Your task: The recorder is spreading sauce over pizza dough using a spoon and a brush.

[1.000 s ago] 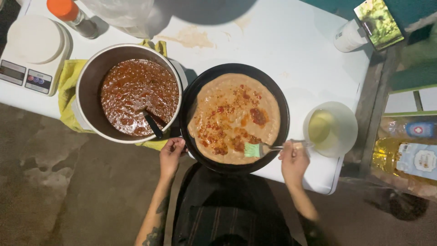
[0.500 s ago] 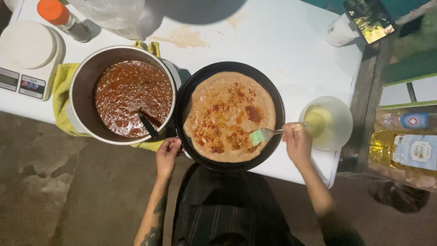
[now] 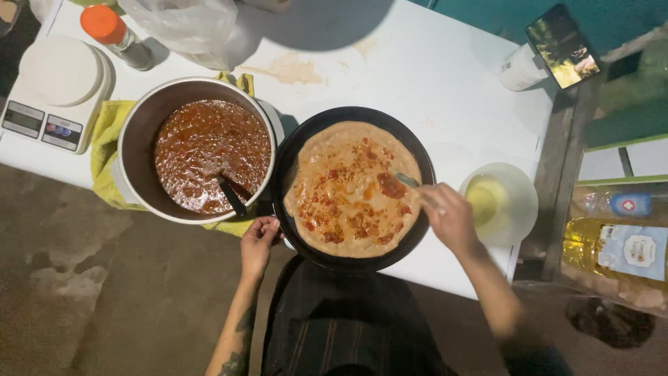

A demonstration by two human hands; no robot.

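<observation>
Near us, our left hand [image 3: 259, 241] grips the black pan [image 3: 300, 150] rim. Right hand [image 3: 451, 217] closed around a spoon [image 3: 406, 180] over the tan dough round [image 3: 351, 188], sauce-flecked. Beyond left, pot of red sauce [image 3: 209, 157].

White table [image 3: 431, 63] lay under uneven light, stained near its far edge and crossed by a broad shadow; bare concrete floor [image 3: 104, 292] below was dark and blotchy; teal surface [image 3: 612, 21] beyond table's right end.

Pot [image 3: 142, 132] left of pan [image 3: 292, 157], flatbread [image 3: 351, 188] in pan, bowl [image 3: 518, 191] right.
</observation>
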